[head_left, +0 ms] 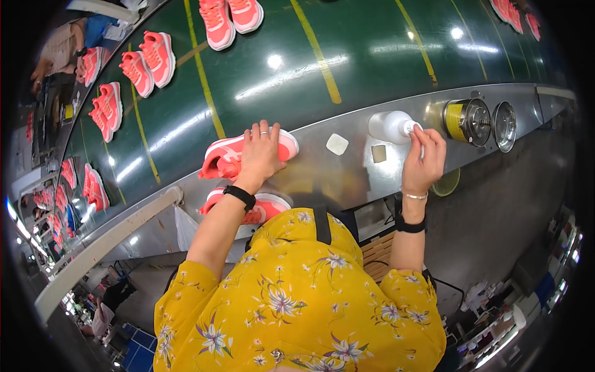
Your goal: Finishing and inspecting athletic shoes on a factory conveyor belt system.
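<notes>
My left hand [259, 155] lies flat on top of a coral-pink sneaker [223, 156] that rests on the metal ledge [347, 167] beside the green conveyor belt [347, 49]. A second pink sneaker [268, 204] sits just below it, close to my body. My right hand [425, 159] has its fingertips pinched at the cap of a white plastic bottle [389, 126] lying on the ledge. A white square pad [337, 144] and a small tan square [379, 153] lie between my hands.
Pairs of pink sneakers [149, 62] ride on the belt, which has yellow lines. A yellow metal can [463, 120] and a round lid [504, 126] stand on the ledge at the right. Another person [59, 53] works at the far left. A grey rail [105, 245] runs at lower left.
</notes>
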`<action>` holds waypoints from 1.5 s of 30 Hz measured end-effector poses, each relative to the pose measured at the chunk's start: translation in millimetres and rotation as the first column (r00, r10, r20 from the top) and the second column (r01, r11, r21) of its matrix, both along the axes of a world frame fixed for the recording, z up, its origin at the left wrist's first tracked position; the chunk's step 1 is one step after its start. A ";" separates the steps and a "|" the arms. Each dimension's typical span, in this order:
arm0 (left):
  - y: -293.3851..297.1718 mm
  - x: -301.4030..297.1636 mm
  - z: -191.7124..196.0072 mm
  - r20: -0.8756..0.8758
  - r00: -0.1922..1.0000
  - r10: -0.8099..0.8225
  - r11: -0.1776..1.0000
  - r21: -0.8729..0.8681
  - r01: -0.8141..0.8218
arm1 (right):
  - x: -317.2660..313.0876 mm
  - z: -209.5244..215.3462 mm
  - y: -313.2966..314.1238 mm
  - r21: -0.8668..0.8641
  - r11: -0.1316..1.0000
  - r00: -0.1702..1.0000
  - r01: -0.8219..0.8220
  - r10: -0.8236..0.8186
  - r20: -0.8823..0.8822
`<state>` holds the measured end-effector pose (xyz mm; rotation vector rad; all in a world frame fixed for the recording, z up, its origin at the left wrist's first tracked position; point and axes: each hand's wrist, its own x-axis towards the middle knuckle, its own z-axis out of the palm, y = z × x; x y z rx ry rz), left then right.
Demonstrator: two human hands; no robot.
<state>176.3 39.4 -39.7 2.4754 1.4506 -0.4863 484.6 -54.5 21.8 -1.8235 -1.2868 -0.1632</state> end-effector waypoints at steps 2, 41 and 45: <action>0.2 1.0 -1.6 -0.003 1.000 -0.003 1.000 -0.031 0.002 | -20.2 -2.9 -2.9 -0.024 0.999 0.999 -0.025 0.024 -0.025; 9.7 5.5 -22.4 0.126 0.987 0.103 0.995 -0.027 -0.100 | -156.8 -121.5 49.6 -0.232 0.814 0.707 -0.532 0.277 -0.651; 13.5 9.2 -20.0 0.106 0.990 0.091 0.995 -0.048 -0.086 | -157.0 -117.1 61.6 -0.254 0.815 0.725 -0.521 0.265 -0.635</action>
